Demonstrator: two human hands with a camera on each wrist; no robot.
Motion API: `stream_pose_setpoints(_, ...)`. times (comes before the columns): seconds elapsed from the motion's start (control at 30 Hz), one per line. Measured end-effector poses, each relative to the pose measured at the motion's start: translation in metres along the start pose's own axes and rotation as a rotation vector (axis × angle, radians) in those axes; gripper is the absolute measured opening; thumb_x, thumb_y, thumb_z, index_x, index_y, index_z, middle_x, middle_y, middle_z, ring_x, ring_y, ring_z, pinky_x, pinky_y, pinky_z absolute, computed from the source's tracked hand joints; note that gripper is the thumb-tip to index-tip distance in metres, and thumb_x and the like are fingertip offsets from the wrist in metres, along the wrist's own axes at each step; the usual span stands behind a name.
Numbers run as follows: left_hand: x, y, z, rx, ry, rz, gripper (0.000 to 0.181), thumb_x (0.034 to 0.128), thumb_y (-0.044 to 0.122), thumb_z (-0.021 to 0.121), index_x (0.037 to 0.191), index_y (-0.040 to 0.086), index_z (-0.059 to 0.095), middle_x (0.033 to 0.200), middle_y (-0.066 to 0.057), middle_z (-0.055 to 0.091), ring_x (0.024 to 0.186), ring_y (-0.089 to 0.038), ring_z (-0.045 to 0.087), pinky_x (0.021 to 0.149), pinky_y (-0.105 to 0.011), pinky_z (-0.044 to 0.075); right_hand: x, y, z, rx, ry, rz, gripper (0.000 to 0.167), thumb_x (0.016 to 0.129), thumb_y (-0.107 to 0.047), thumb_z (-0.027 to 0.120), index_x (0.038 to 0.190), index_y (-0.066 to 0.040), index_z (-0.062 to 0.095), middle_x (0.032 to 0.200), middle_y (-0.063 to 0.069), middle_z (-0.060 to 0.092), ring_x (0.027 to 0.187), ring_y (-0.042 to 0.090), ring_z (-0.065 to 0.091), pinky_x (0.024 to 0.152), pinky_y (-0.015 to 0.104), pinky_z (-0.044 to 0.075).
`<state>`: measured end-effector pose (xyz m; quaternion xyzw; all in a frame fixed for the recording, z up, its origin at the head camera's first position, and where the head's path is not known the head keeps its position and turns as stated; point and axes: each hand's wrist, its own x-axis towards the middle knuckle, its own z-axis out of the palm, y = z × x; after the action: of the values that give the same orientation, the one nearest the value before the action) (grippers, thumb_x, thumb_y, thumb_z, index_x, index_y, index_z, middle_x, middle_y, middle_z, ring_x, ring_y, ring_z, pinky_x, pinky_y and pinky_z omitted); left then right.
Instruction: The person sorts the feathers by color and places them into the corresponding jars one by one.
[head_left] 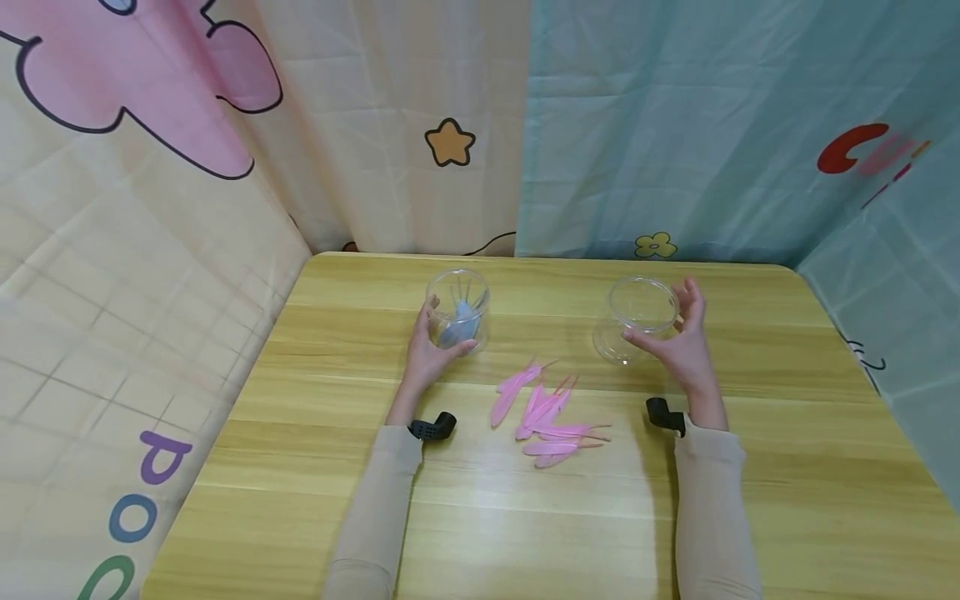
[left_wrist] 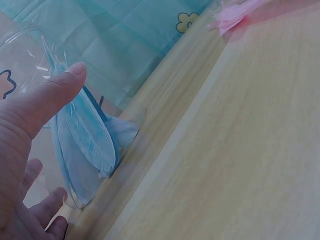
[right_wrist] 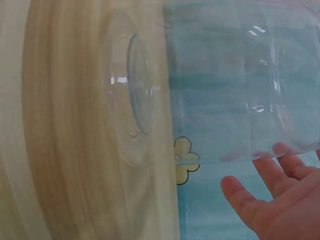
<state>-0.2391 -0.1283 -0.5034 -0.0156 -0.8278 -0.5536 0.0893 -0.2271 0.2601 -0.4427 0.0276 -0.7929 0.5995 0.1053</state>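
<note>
On the left in the head view stands a clear jar [head_left: 482, 310] with blue feathers [head_left: 461, 325] inside. My left hand [head_left: 431, 358] holds it from the near left, thumb on the front wall. The left wrist view shows the thumb across the blue feathers [left_wrist: 82, 135] behind the clear wall. To the right is another clear jar [head_left: 615, 333] with no contents visible. My right hand [head_left: 682, 346] holds it near the rim, thumb in front, fingers on the right side. Between the jars, several pink feathers [head_left: 551, 408] lie loose on the table.
The wooden table [head_left: 465, 533] has its back edge just behind both jars. Printed curtains [head_left: 360, 108] hang behind and at both sides. A black wrist camera [head_left: 435, 427] is on the left wrist, another [head_left: 663, 414] on the right.
</note>
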Motion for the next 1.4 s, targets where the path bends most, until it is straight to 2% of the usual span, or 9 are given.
stream_pose_setpoints(0.13, 0.000, 0.001, 0.001, -0.002, 0.002, 0.000, 0.108, 0.0682, 0.036, 0.086, 0.152, 0.022, 0.019, 0.152, 0.006, 0.026, 0.136, -0.031, 0.026, 0.106, -0.049, 0.027, 0.001, 0.010, 0.000, 0.004, -0.031, 0.025, 0.120, 0.070, -0.008, 0.085, 0.150, -0.033, -0.001, 0.155, 0.008, 0.015, 0.140, 0.022, 0.014, 0.109, 0.053, 0.014)
stream_pose_setpoints(0.37, 0.000, 0.001, 0.002, -0.007, -0.005, -0.001, 0.108, 0.0673, 0.039, 0.086, 0.152, 0.026, 0.019, 0.152, 0.009, 0.027, 0.136, -0.029, 0.027, 0.106, -0.048, 0.027, 0.001, 0.018, 0.002, 0.044, -0.073, 0.035, 0.119, 0.073, -0.005, 0.082, 0.150, -0.028, -0.006, 0.155, 0.014, 0.013, 0.140, 0.030, 0.012, 0.106, 0.059, 0.015)
stream_pose_setpoints(0.6, 0.000, 0.004, 0.002, -0.005, 0.001, 0.000, 0.107, 0.0681, 0.037, 0.086, 0.152, 0.024, 0.020, 0.152, 0.008, 0.027, 0.136, -0.029, 0.026, 0.106, -0.049, 0.027, 0.002, 0.017, 0.005, 0.043, -0.079, 0.067, 0.119, 0.072, -0.002, 0.082, 0.150, -0.027, -0.005, 0.152, 0.017, 0.016, 0.137, 0.034, 0.015, 0.106, 0.057, 0.020)
stream_pose_setpoints(0.83, 0.000, 0.005, 0.001, -0.005, 0.000, 0.008, 0.107, 0.0690, 0.035, 0.086, 0.152, 0.027, 0.018, 0.152, 0.008, 0.026, 0.136, -0.028, 0.026, 0.106, -0.048, 0.026, -0.004, -0.004, 0.010, 0.023, -0.079, 0.057, 0.106, 0.073, 0.000, 0.079, 0.148, -0.003, 0.004, 0.148, 0.025, 0.019, 0.134, 0.043, 0.018, 0.105, 0.058, 0.016)
stream_pose_setpoints(0.93, 0.001, 0.004, 0.001, -0.009, 0.002, 0.019, 0.107, 0.0690, 0.034, 0.086, 0.152, 0.027, 0.018, 0.152, 0.009, 0.026, 0.136, -0.028, 0.025, 0.106, -0.048, 0.026, -0.006, -0.008, 0.011, 0.013, -0.083, 0.048, 0.099, 0.076, -0.002, 0.077, 0.146, 0.002, 0.007, 0.148, 0.026, 0.019, 0.133, 0.045, 0.019, 0.105, 0.058, 0.016)
stream_pose_setpoints(1.03, 0.001, 0.002, 0.001, -0.011, 0.003, 0.025, 0.107, 0.0690, 0.034, 0.086, 0.152, 0.025, 0.018, 0.152, 0.009, 0.026, 0.136, -0.029, 0.026, 0.106, -0.049, 0.026, -0.006, -0.007, 0.012, 0.004, -0.084, 0.047, 0.098, 0.077, -0.005, 0.077, 0.146, 0.002, 0.007, 0.148, 0.027, 0.018, 0.133, 0.046, 0.018, 0.105, 0.059, 0.015)
stream_pose_setpoints(1.1, 0.001, 0.001, 0.001, -0.014, 0.002, 0.027, 0.107, 0.0690, 0.033, 0.086, 0.152, 0.023, 0.018, 0.152, 0.008, 0.026, 0.136, -0.030, 0.026, 0.106, -0.049, 0.026, -0.006, -0.005, 0.012, 0.006, -0.081, 0.049, 0.098, 0.077, -0.005, 0.077, 0.146, 0.002, 0.008, 0.147, 0.027, 0.019, 0.133, 0.046, 0.019, 0.105, 0.059, 0.014)
stream_pose_setpoints(1.33, -0.001, -0.001, 0.000, -0.017, -0.002, 0.012, 0.109, 0.0682, 0.035, 0.086, 0.152, 0.025, 0.017, 0.153, 0.007, 0.024, 0.135, -0.029, 0.026, 0.106, -0.048, 0.026, 0.006, 0.031, 0.011, -0.004, -0.058, 0.052, 0.103, 0.072, -0.009, 0.083, 0.147, -0.005, 0.012, 0.147, 0.020, 0.024, 0.133, 0.039, 0.023, 0.106, 0.056, 0.017)
stream_pose_setpoints(1.4, -0.001, -0.002, 0.000, -0.015, -0.001, 0.006, 0.110, 0.0680, 0.035, 0.086, 0.152, 0.028, 0.016, 0.153, 0.007, 0.023, 0.136, -0.028, 0.026, 0.106, -0.048, 0.026, 0.007, 0.030, 0.011, 0.001, -0.065, 0.059, 0.103, 0.072, -0.006, 0.082, 0.147, -0.004, 0.011, 0.147, 0.022, 0.023, 0.134, 0.040, 0.022, 0.107, 0.057, 0.016)
